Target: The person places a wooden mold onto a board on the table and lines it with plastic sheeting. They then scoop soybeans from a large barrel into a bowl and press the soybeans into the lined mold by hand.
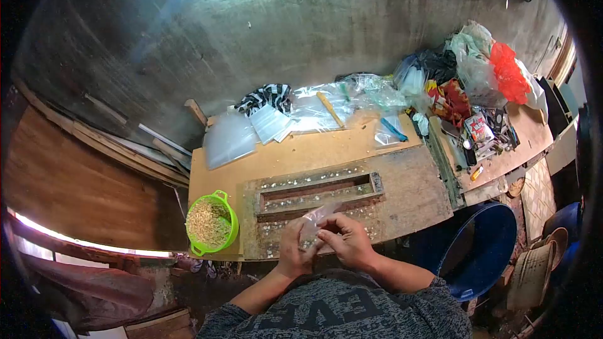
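Observation:
A small clear plastic bag (311, 221) is held between my two hands, close to my body at the table's front edge. My left hand (295, 248) has its fingers closed on the bag's left side. My right hand (342, 238) pinches the bag from the right. Just beyond my hands lies a long wooden frame (320, 196) on a worn board (408, 191) dotted with small pale bits. To the left, a green basket (234, 221) holds pale, grain-like pieces (208, 223).
Flat plastic bags (231, 140), a wooden stick (330, 110) and a blue tool (394, 130) lie along the table's back. Bundled bags, a red one (507, 74) among them, and small items sit at the right. A blue barrel (480, 251) stands below right.

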Tool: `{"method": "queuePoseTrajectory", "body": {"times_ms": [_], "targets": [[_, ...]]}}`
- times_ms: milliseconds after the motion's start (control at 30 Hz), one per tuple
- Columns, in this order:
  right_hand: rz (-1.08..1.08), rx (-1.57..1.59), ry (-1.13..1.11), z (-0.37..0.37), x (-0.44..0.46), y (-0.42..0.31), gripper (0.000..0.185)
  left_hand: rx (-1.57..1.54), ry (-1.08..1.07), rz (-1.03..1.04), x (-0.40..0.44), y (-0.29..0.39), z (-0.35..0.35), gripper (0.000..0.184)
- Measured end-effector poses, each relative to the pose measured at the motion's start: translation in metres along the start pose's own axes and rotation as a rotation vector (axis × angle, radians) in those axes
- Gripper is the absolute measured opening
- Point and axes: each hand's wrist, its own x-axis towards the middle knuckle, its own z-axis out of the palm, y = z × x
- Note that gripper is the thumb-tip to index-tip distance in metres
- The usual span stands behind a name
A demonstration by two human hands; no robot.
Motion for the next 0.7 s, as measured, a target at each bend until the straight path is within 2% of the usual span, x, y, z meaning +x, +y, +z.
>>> {"method": "queuePoseTrajectory", "body": {"times_ms": [33,100,133,267,367,433,567,633,700], "targets": [[-0.001,0.007,0.001,-0.005,0.001,0.0,0.017,0.005,-0.004,0.001,0.0,-0.004,-0.004,0.057],[-0.15,-0.172,-0.03,-0.018,0.003,-0.003,0.016,-0.069,-0.167,-0.059,0.003,-0.007,-0.011,0.03],[-0.072,-0.162,-0.035,-0.023,0.003,-0.005,0.018,-0.087,-0.117,-0.143,0.003,-0.003,-0.009,0.01],[-0.041,-0.272,-0.085,-0.038,0.004,-0.002,0.018,-0.113,-0.12,-0.195,0.002,0.0,-0.019,0.01],[-0.129,-0.315,-0.134,-0.042,0.007,-0.011,0.02,-0.137,-0.148,-0.248,0.011,0.006,-0.031,0.009],[-0.343,-0.34,-0.118,-0.037,0.005,-0.004,0.014,-0.213,-0.155,-0.352,0.018,0.012,-0.039,0.009],[-0.233,-0.212,-0.081,-0.025,0.002,0.004,0.015,-0.225,-0.191,-0.295,0.022,0.003,-0.051,0.011],[-0.007,-0.277,-0.026,-0.02,0.0,-0.006,0.016,-0.201,-0.204,-0.251,0.023,-0.002,-0.057,0.013],[-0.048,-0.33,-0.028,-0.014,0.004,-0.016,0.019,-0.246,-0.184,-0.268,0.025,-0.005,-0.064,0.014]]}}
